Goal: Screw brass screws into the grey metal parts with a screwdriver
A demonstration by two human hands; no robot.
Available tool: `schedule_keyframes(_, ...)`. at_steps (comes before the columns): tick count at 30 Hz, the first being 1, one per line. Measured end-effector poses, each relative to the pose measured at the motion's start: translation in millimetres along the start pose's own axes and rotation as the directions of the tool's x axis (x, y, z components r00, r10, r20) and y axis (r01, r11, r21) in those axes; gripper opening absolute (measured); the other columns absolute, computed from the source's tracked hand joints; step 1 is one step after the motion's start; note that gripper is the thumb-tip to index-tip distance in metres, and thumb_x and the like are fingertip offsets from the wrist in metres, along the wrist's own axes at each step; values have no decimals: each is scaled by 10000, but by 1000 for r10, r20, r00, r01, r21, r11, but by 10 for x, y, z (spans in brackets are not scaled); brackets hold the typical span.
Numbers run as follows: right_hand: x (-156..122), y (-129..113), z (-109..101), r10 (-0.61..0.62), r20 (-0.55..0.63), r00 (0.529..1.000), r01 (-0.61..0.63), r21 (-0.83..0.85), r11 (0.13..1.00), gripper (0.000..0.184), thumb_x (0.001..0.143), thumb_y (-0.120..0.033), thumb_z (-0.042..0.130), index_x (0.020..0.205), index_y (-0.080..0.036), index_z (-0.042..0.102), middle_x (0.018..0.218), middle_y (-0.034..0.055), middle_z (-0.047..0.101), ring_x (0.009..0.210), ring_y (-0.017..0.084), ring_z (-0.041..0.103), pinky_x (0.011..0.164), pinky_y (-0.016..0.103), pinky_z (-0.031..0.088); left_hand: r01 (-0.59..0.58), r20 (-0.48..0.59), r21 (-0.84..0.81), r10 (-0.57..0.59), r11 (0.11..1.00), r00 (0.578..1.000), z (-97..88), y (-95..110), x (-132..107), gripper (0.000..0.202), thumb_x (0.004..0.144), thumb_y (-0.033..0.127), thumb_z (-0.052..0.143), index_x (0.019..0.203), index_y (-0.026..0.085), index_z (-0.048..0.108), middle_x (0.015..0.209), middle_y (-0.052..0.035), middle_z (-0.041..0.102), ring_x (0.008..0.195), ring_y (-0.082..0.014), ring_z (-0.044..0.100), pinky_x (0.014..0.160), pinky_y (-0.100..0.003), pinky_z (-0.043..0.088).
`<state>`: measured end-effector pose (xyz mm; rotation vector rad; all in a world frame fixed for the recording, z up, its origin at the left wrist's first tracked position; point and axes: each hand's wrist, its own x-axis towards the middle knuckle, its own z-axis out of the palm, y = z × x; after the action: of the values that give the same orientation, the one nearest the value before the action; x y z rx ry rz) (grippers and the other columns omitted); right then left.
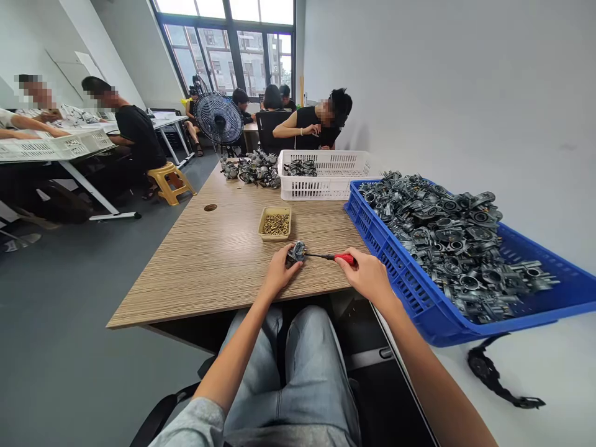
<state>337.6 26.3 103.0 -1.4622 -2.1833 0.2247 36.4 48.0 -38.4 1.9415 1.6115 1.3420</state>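
My left hand (pixel 278 272) is closed around a small grey metal carburetor body (pixel 298 251), holding it on the wooden table. In my right hand (pixel 370 275) is a screwdriver (pixel 343 257) with a red and black handle, gripped by its end. Its dark shaft points left, and the tip meets the side of the carburetor body facing it. Whether a screw sits at the tip is too small to tell. Just beyond my left hand stands a small cream tray (pixel 275 236) of brass-coloured screws or jets (pixel 276 224).
To my right a blue crate (pixel 405 282) holds a heap of metal bodies. At the table's far end are a white crate (pixel 326 188) and a pile of assembled parts (pixel 254 169). A person (pixel 321 121) sits opposite. A black watch (pixel 488 369) lies at lower right.
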Motion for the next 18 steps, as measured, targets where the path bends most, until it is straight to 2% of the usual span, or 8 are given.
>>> schedule_keyframes(5,28,-38,71,112,17,994,-112,-23,993,541,1133,-546,538,698,-239,630,731,63,725,709,217,629,655,330,237,5,3,-6,-5,1000,1000,-18,15,1,621,967,389,816,1537,220,635,1532,-158,718,1371,-354,687,1184,-540,546)
schedule_keyframes(9,50,-29,108,170,32,985,-171,21,985,623,1129,-576,519,608,-238,569,660,57,674,668,203,572,645,339,223,4,-4,5,-4,1000,1000,-20,19,2,613,962,373,816,1529,219,641,1531,-160,720,1366,-356,690,1190,-545,537)
schedule_keyframes(15,60,53,43,145,25,989,-146,38,989,544,1119,-607,550,738,-247,695,742,56,731,735,225,647,653,328,259,16,-6,-3,-16,1000,1000,-13,16,4,614,963,380,819,1531,226,643,1517,-154,729,1367,-353,694,1190,-541,540)
schedule_keyframes(18,61,117,-14,100,-26,995,-98,65,993,333,1104,-531,617,1000,-268,792,905,55,808,810,242,711,682,316,344,30,-18,-6,-30,1000,999,-9,17,-1,623,959,384,824,1535,224,648,1505,-156,733,1328,-345,709,1168,-534,561)
